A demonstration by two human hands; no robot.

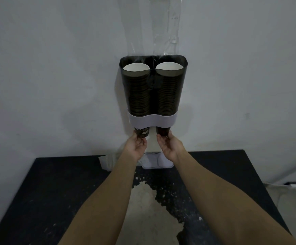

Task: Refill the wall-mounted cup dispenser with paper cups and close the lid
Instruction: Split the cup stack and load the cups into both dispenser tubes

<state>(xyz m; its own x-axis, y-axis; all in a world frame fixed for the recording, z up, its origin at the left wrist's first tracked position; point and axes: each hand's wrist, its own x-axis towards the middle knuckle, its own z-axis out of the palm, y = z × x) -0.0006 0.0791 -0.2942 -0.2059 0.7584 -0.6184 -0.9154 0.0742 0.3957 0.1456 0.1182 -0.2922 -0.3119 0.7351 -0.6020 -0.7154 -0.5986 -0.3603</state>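
The wall-mounted cup dispenser point(151, 119) has two dark see-through tubes and a white band near the bottom. Both tubes hold tall stacks of dark paper cups, the left stack point(137, 91) and the right stack point(167, 91), with white insides showing at the open top. Its clear lid point(163, 27) stands flipped up against the wall. Beneath the band, my left hand point(138, 144) holds the bottom cup point(142, 132) of the left tube. My right hand point(170, 145) cups the bottom cup point(163, 133) of the right tube, fingers curled round it.
A black table point(46, 191) with a worn, peeling patch stands below me against the grey wall. A white drip tray point(157, 162) sits at its back edge, with a crumpled clear wrapper point(106, 160) beside it. Cables lie at the far right.
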